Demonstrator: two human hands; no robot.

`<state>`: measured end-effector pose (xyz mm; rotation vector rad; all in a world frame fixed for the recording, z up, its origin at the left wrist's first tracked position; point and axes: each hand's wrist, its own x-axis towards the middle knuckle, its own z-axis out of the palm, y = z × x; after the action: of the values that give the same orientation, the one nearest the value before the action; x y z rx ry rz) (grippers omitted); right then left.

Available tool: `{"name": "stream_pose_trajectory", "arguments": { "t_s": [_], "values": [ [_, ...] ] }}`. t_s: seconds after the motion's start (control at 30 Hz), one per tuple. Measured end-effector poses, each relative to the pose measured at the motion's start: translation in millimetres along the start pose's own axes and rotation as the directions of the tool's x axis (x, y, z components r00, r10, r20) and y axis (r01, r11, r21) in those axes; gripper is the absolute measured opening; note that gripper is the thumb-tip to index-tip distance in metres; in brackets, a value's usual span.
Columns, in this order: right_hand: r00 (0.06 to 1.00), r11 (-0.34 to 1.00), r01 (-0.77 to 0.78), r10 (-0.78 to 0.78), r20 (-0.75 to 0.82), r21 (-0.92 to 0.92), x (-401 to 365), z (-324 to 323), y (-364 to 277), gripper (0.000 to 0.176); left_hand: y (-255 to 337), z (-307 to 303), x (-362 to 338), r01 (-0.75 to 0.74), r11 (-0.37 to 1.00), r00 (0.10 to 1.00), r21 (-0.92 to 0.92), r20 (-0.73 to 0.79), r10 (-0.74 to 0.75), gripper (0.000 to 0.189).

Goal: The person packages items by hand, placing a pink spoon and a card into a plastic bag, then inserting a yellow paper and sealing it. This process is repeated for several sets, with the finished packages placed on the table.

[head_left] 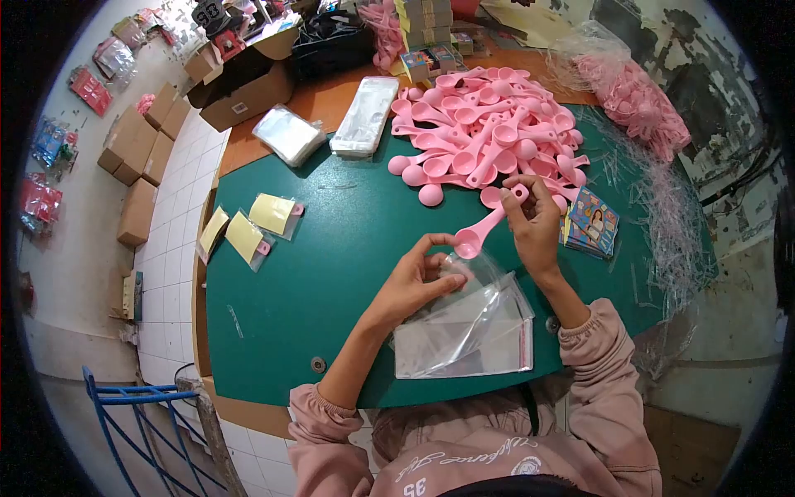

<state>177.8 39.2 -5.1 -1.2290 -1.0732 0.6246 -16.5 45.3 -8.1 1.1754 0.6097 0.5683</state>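
My right hand (534, 222) pinches the handle end of a pink measuring spoon (484, 231), whose bowl points down toward my left hand. In my left hand (421, 277) is the mouth of a clear plastic bag (480, 286), fingers curled round its edge. The spoon's bowl overlaps the bag's opening. Under the bag lies a stack of clear plastic bags (451, 356) near the table's front edge. Just beyond my right hand rises a big pile of pink measuring spoons (472, 137). Beside that wrist sits a stack of printed cards (591, 224).
Several packed bags with yellow cards (272, 213) lie at left on the green table (331, 290). Two bundles of clear bags (364, 116) rest at the back. A bulging sack of pink spoons (629, 103) and stringy plastic scraps (675, 232) line the right. A cardboard box (248, 95) stands back left.
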Motion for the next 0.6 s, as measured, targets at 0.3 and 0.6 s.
{"name": "stream_pose_trajectory", "arguments": {
  "t_s": [0.3,0.6],
  "values": [
    [1.000,1.000,0.007,-0.007,-0.004,0.002,-0.9,0.0,-1.1,0.008,-3.5,-11.5,0.7,0.093,0.993,0.995,-0.077,-0.009,-0.094,0.018],
    [0.975,0.986,0.159,-0.165,-0.148,-0.048,-0.2,-2.3,-0.6,0.012,-2.7,-1.6,1.5,-0.234,0.665,0.929,0.709,-0.037,0.367,0.026]
  ]
}}
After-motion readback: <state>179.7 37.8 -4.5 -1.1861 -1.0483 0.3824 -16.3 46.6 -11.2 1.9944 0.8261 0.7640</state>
